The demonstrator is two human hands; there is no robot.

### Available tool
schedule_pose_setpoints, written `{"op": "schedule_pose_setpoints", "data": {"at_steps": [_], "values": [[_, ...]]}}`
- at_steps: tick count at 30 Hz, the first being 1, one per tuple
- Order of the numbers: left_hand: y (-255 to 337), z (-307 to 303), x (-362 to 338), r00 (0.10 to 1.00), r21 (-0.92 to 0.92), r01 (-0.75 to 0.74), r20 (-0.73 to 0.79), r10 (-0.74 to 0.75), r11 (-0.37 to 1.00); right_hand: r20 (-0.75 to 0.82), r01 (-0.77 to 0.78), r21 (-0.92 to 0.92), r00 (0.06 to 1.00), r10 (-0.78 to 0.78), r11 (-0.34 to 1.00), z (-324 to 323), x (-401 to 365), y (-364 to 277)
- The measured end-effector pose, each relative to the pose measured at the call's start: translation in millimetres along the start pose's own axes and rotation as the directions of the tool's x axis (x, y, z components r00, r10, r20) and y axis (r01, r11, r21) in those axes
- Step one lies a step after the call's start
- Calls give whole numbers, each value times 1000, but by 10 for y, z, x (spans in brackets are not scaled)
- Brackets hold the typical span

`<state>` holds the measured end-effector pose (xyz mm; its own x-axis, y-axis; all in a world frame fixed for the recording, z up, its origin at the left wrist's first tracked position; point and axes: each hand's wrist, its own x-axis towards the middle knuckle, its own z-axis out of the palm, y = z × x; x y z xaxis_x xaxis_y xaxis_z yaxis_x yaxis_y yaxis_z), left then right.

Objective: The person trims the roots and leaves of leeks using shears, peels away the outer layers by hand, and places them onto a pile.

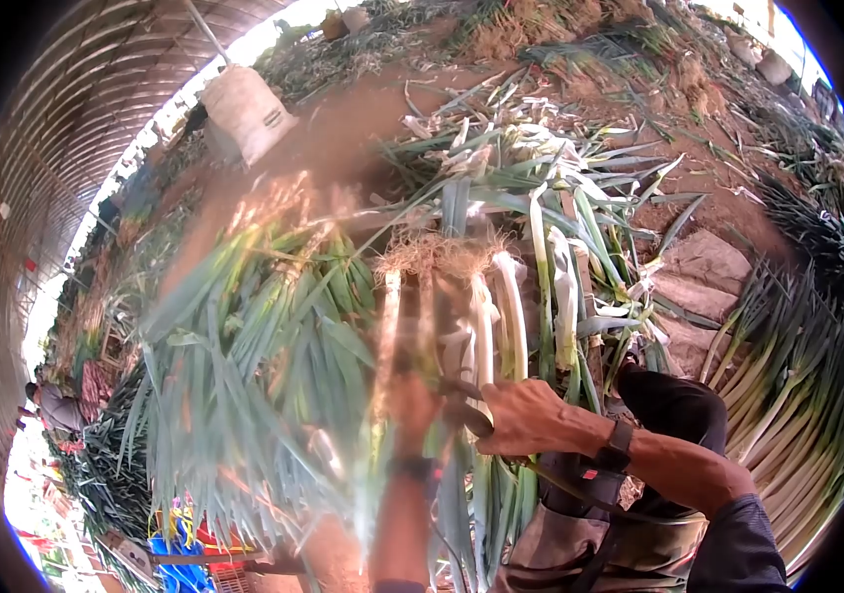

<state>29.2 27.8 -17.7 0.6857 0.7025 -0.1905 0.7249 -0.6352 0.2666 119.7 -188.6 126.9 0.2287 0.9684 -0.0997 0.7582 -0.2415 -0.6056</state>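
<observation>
My left hand (412, 410), smeared by motion, is over the leek stalks at the middle; its fingers do not show clearly. Beside it my right hand (531, 417) is closed around a dark curved tool that looks like a knife (469, 413), its end pointing toward my left hand. Several leeks (484, 326) lie in front of me, white shafts and tangled roots (442, 255) away from me, green leaves toward my lap. A large bunch of leafy leeks (264, 346), partly blurred, spreads to the left of my hands.
Trimmed leaves and stalks (541, 148) are heaped beyond the roots. More leeks (798, 405) lie in a row at the right. A pale sack (244, 109) stands at the back left. Another person (66, 403) is at the far left, near a blue bag (180, 563).
</observation>
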Motion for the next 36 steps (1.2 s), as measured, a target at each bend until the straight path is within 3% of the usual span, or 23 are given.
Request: {"op": "schedule_pose_setpoints", "data": {"at_steps": [2,5,8,11,13,19,22,27,31,33,36], "values": [[123,-170,-62,997,12,12,70,-12,1000,25,-23,-2,999,23,1000,-8,-1,-2],[-14,37,-74,999,21,-30,-14,31,999,80,-62,-6,995,62,998,-97,-3,-76],[-172,211,-144,984,75,-104,-136,113,992,247,-102,57,965,85,993,-176,-16,-146],[-141,148,-160,1000,-8,-9,-12,9,1000,141,-48,93,989,35,995,-99,4,-132],[-239,268,-213,987,64,-127,-96,133,990,55,-22,26,998,21,999,-31,73,-51],[-510,817,80,984,-347,-144,-152,96,927,4,-63,-85,998,63,994,124,410,247],[-562,906,114,984,-345,-141,-151,93,928,-42,-57,-62,998,54,996,110,519,342],[-487,838,135,997,-466,-35,41,61,884,-31,-98,-73,995,96,992,61,751,489],[-416,670,-6,993,-421,36,116,15,906,-275,-17,-131,961,-20,991,308,1003,784],[-368,581,-55,992,-423,49,124,4,905,-317,-13,-144,948,-33,989,361,1089,881],[-262,384,-143,994,-426,43,110,5,904,-203,-108,-91,975,88,990,271,1172,917]]}}
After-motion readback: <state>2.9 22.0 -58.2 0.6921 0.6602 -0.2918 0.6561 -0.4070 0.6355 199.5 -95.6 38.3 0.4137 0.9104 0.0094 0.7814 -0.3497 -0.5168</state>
